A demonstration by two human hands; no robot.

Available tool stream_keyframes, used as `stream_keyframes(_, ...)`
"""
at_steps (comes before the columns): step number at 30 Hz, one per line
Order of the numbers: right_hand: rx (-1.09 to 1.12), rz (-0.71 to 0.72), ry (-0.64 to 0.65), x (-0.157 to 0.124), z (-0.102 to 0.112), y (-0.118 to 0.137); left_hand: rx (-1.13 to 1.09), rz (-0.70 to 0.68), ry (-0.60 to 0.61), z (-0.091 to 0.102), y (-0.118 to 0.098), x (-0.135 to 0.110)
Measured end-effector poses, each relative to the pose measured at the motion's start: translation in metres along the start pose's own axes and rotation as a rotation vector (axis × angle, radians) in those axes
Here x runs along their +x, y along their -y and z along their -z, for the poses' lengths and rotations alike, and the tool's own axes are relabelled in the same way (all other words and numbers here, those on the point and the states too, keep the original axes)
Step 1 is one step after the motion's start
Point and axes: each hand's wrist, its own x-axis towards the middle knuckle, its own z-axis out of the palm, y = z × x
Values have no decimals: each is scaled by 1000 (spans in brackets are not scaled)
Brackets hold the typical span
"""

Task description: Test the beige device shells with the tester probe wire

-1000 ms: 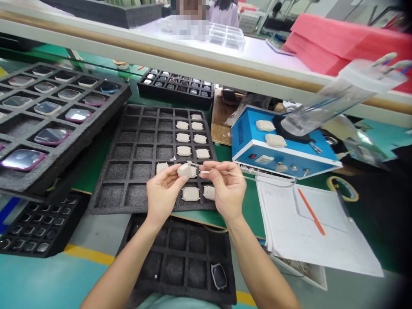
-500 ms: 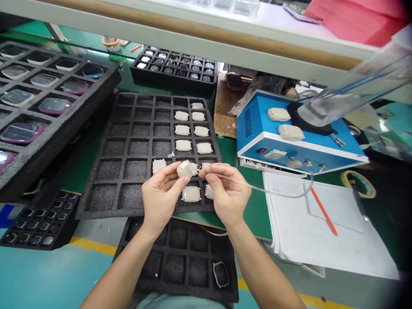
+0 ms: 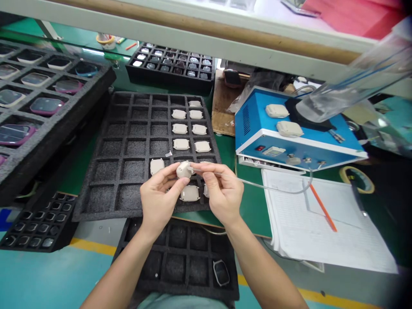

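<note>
My left hand (image 3: 159, 198) pinches a small beige watch-case part (image 3: 184, 170) above a black foam tray (image 3: 106, 171). My right hand (image 3: 221, 191) is closed on the tip of a thin clear tube (image 3: 273, 188) and holds that tip against the part. The tube runs right to a blue control box (image 3: 257, 128). Several more beige parts (image 3: 181, 144) lie in the tray's right-hand cells, one (image 3: 189, 193) just below my fingers.
Two beige parts (image 3: 277, 110) rest on the blue box. Papers (image 3: 322, 231) with an orange pencil (image 3: 322, 207) lie at right. Foam trays of glass-faced pieces (image 3: 45, 105) stand left and behind (image 3: 170, 64). A lower tray (image 3: 180, 257) holds a dark frame (image 3: 221, 273).
My hands hold the same grip; the right hand has drawn in closer to the part. The view has tilted down slightly.
</note>
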Motion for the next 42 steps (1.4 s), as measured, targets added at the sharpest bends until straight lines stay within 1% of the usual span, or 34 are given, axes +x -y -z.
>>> stream_keyframes(22,-40,1,-1,1,1,0,10,-34,14,1,2,0)
stream_keyframes(34,9,-9,11,1,-1,1,30,-45,9,1,4,1)
stream_keyframes(42,11,28,23,9,-4,3,91,-40,-8,2,2,2)
